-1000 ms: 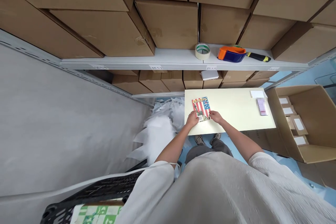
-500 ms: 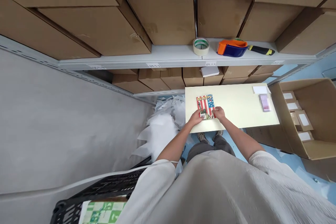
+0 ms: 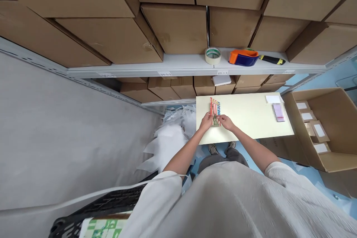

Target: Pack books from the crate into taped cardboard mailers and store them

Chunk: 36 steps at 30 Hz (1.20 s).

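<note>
A book [image 3: 215, 108] with red and white stripes and a patch of blue with white stars on its cover is held over the left part of the cream tabletop [image 3: 242, 115]. It is turned so that its cover looks narrow, with a red strip along the left side. My left hand [image 3: 206, 122] grips its lower left edge. On the lower right edge, the fingers of my right hand [image 3: 225, 122] are closed on it. Whether the book is slightly opened I cannot tell.
A purple, blurred item [image 3: 278, 112] and a white card [image 3: 272, 99] lie at the table's right end. Beyond stands an open carton [image 3: 340, 126] with small boxes. A tape roll [image 3: 213, 56] and an orange-blue tape dispenser [image 3: 243, 57] sit on the shelf. White sheets [image 3: 170, 137] are heaped left.
The book has turned from facing up nearly flat to a steeper, narrower angle. My right hand has moved left with its edge, closer to my left hand. The view has shifted slightly.
</note>
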Tool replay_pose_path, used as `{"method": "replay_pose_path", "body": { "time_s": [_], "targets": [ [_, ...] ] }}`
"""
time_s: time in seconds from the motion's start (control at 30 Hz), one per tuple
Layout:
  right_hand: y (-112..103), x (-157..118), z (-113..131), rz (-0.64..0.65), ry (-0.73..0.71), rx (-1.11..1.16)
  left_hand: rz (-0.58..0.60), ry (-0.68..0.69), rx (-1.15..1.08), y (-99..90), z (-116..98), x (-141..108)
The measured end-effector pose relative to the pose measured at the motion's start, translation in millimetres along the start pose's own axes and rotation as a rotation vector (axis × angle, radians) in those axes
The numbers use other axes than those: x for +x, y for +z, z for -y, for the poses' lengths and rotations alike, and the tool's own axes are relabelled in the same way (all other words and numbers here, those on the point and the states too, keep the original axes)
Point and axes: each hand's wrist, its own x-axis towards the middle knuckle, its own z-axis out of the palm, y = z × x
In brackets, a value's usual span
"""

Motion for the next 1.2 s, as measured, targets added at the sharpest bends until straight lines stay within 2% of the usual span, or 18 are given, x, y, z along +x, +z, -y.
{"method": "replay_pose_path", "body": {
  "time_s": [0.13,0.27,0.33,0.43,0.57,0.7,0.83,0.93,1.2],
  "targets": [
    [13.4,-5.3,-4.4,0.098,0.054,-0.17,-0.038,-0.053,0.138,-24.7,15.2,-9.8],
    [15.5,-7.7,-8.8,0.163,0.024,-0.344,-0.024,-0.004,0.284,-28.5,28.2,-15.3],
    [15.0,-8.0,-9.8,0.188,0.003,-0.42,0.032,0.057,0.37,-25.9,32.4,-17.7],
    [14.0,-10.2,-11.7,0.247,-0.02,-0.528,0.177,0.117,0.534,-21.8,38.0,-23.2],
    [14.3,-16.6,-15.8,0.37,-0.016,-0.733,0.372,0.071,0.835,-20.4,46.4,-31.9],
    [19.0,-14.7,-16.1,0.458,-0.044,-0.891,0.445,0.016,1.008,-23.5,49.8,-30.1],
    [28.1,2.3,-9.9,0.515,0.007,-0.977,0.453,-0.023,1.031,-29.7,46.7,-14.5],
    [35.0,18.7,-4.9,0.509,0.033,-0.985,0.431,-0.043,0.991,-35.0,45.2,-0.7],
    [44.1,42.9,9.0,0.443,0.038,-0.872,0.248,0.002,0.699,-43.9,47.4,16.8]
  ]
}}
